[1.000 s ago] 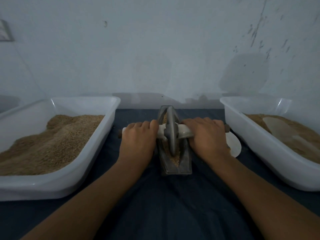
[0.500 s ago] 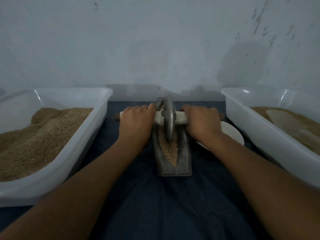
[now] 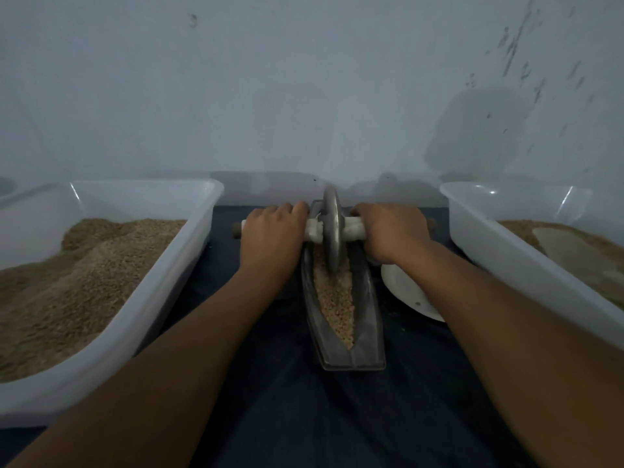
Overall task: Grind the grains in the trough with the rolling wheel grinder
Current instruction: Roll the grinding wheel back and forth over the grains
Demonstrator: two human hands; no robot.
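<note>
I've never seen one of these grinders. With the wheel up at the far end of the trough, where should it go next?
Probably roll the wheel back toward the person: it sits at the far end, and the grains nearer in the trough look coarse.

body: two bare forearms | left hand (image 3: 270,236): no ring, no watch | right hand (image 3: 393,231): no ring, no watch | sleeves: not visible

grey wheel (image 3: 331,231), tan grains (image 3: 336,298), navy cloth (image 3: 304,417)
</note>
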